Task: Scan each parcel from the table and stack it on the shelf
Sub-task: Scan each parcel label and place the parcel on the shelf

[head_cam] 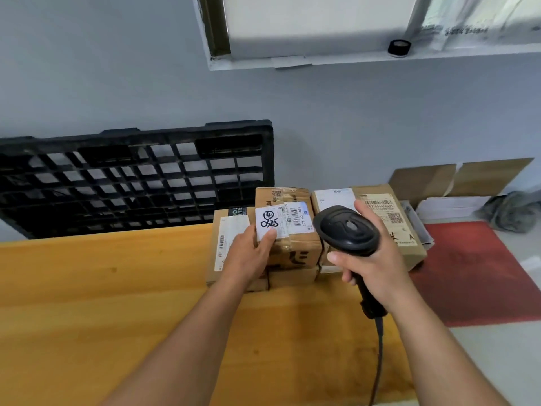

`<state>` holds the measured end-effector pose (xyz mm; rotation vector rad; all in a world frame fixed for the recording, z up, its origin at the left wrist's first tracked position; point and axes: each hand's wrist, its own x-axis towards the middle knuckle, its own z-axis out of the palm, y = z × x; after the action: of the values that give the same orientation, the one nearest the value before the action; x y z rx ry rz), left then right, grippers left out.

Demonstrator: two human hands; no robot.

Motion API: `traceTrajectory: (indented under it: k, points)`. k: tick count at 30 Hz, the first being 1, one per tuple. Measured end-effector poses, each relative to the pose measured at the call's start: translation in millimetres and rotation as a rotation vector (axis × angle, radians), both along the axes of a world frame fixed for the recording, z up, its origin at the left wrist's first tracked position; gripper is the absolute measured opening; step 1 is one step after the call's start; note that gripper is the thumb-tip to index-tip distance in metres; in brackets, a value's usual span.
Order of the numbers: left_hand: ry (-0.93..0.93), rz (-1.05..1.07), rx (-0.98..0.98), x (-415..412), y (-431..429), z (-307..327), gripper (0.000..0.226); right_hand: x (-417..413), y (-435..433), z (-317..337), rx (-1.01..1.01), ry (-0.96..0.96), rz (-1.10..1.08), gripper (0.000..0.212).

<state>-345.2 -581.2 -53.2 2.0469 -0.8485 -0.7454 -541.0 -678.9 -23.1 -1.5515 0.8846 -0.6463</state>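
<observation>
A cluster of cardboard parcels is seen at the far right corner of the yellow wooden table (117, 303). The landmark taken is the top parcel (288, 230), a small taped brown box stacked on another box within the cluster; its white label, handwritten "4" in a circle and "0925", faces up.

The left hand (248, 256) is laid against the left side of the top parcel, thumb pressed on the label's lower left corner, fingers wrapped around the box's left edge: closed on the top parcel, which rests on the stack and is not lifted.

The right hand (369, 259) is closed around the handle of a black barcode scanner (347, 230). The scanner head is held just right of the top parcel, slightly above it, and its cable (379, 361) hangs down toward the near table edge.

Left of the top parcel, touching it, a flat parcel (227, 247) with a long white label is lying. Right of it, behind the scanner, a larger parcel (389, 218) with barcode and QR label is tilted at the table corner.

Behind and left of the top parcel, a black plastic pallet (131, 177) is leaned against the grey wall. To the right, below table level, a red mat (474, 273) is seen on the floor.
</observation>
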Motion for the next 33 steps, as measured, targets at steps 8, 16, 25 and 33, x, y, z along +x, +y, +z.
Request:
traceTrajectory:
  k: [8, 16, 25, 33]
  points:
    - [0.252, 0.157, -0.108, -10.3, 0.2, 9.1, 0.061, -3.3, -14.1, -7.4, 0.096, -0.035, 0.090, 0.106]
    - [0.211, 0.263, -0.229, 23.2, 32.3, 47.6, 0.044, -2.2, 7.3, 16.5, 0.086, -0.146, 0.227, 0.098]
    - [0.038, 0.279, -0.260, 75.4, 103.1, 119.0, 0.039, 32.6, 67.6, 58.7, 0.003, -0.241, 0.454, 0.107]
    - [-0.017, 0.330, -0.250, 91.7, 152.6, 144.6, 0.037, 58.6, 105.9, 77.5, -0.048, -0.272, 0.586, 0.101]
